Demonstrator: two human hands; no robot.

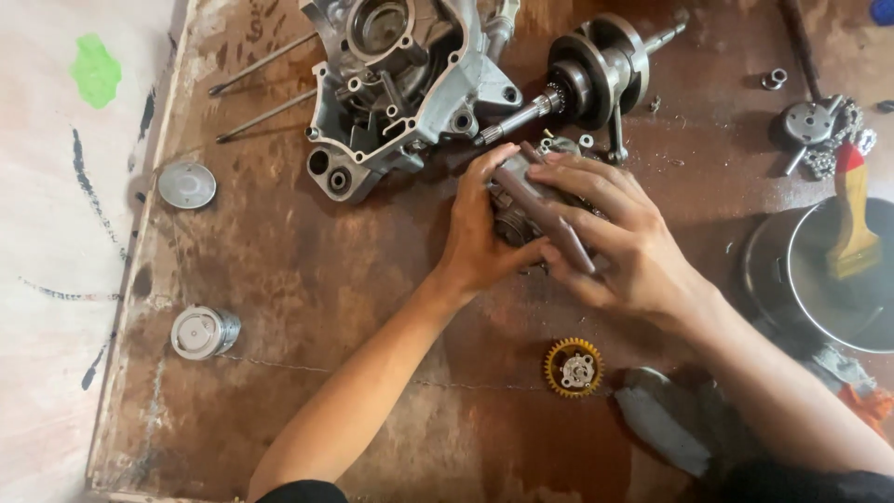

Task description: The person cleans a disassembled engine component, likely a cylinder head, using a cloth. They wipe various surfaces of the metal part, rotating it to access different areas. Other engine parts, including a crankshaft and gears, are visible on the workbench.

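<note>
Rust-brown and stained, the desk [307, 298] carries a scatter of engine parts, and both hands meet near its middle over a dark grey metal gear part [521, 219]. The left hand [480, 233] cups the part from its left side, fingers curled up and around it. The right hand [610, 233] lies over it from the right, fingers spread across the top and closed on a dark flat tool [549, 214] that runs slantwise over the part. Just above the hands sits a silver engine casing [400, 84], and beside it on the right a crankshaft [596, 70] lies with its shaft pointing down toward the left hand. Two thin rods [265, 88] lie slantwise to the left of the casing. Near the left edge of the desk rest a round metal cap [186, 184] and, lower down, a piston [203, 332]. Below the right hand lies a yellow gear [574, 367], apart from both hands. At the right edge a round metal pan [838, 279] holds a brush [852, 219] with a red and yellow handle, and above it a chain with a small sprocket [819, 130] rests on the desk.
</note>
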